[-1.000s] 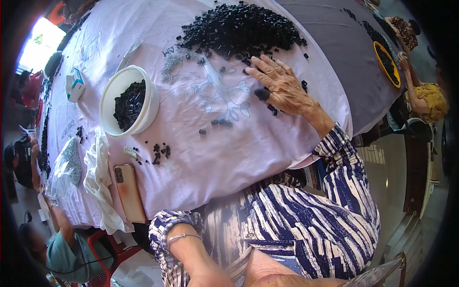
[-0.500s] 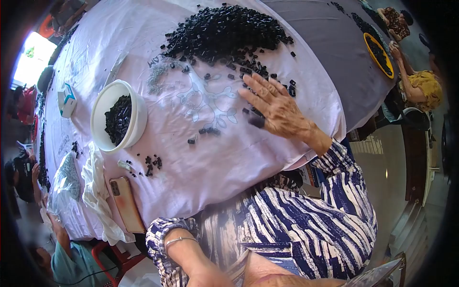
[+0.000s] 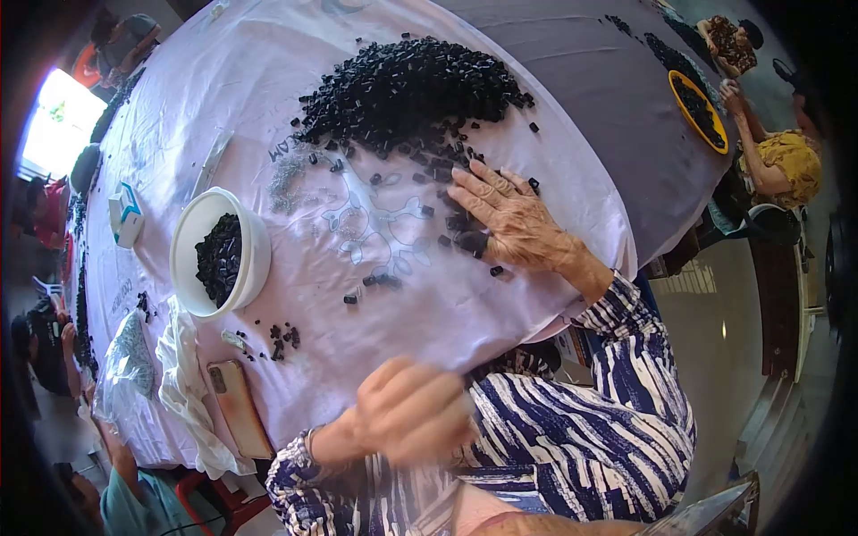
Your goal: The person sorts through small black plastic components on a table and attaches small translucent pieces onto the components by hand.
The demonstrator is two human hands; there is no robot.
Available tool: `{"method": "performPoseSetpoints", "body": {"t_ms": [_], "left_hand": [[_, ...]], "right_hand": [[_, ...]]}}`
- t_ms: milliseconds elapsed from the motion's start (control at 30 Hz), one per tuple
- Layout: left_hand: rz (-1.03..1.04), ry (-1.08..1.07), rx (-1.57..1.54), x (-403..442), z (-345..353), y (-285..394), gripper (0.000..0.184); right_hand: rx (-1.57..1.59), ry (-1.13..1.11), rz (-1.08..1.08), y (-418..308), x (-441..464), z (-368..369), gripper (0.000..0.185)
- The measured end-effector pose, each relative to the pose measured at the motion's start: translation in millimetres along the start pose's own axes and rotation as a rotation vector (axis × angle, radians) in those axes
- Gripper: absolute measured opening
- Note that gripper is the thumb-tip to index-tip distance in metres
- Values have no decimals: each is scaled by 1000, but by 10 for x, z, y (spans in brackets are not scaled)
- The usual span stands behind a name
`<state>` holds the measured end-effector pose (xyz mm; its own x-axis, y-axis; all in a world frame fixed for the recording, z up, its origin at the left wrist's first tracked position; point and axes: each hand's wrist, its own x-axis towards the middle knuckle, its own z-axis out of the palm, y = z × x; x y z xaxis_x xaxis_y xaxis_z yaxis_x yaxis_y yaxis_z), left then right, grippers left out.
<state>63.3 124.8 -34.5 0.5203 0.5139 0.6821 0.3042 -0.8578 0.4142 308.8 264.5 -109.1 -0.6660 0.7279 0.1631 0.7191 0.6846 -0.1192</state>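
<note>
A large heap of small black pieces [image 3: 411, 94] lies on the pale pink cloth [image 3: 357, 339]. At the heap's lower right, my right hand [image 3: 518, 219] rests palm down with fingers stretched, over and beside loose black pieces; a black cover is on its thumb. My left hand [image 3: 416, 411] is raised near the cloth's front edge, blurred by motion with fingers curled; whether it holds anything cannot be made out. The white bowl [image 3: 259, 259], partly filled with black pieces, stands to the left. A few pieces lie on the printed drawing in the middle.
A phone [image 3: 239, 409], a crumpled white cloth [image 3: 186, 384] and a plastic bag [image 3: 125, 366] lie at the lower left. Behind them is a small white and teal box [image 3: 126, 215]. A person in yellow [image 3: 786, 168] sits by a yellow tray [image 3: 697, 112] at the right.
My left hand has come up from the lower edge into view over my lap. My right hand has moved slightly down beside the heap, where more pieces now lie spread near its fingers.
</note>
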Motion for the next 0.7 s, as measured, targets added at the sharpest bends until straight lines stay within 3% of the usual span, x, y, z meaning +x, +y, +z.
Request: {"method": "performPoseSetpoints", "body": {"t_ms": [100,333,467,700], "left_hand": [[-15,-83,-29,2,268,-197,27],[-135,-142,-253,162,507,-345,26],[-211,-168,-435,103,524,-388,26],[-387,-210,-652,-93,643,-425,21]], "right_hand": [[130,119,-1,18,84,1,59],[19,-30,-44,-125,219,16,66],[73,83,-64,-164,148,51,63],[65,70,-35,-66,356,38,61]]}}
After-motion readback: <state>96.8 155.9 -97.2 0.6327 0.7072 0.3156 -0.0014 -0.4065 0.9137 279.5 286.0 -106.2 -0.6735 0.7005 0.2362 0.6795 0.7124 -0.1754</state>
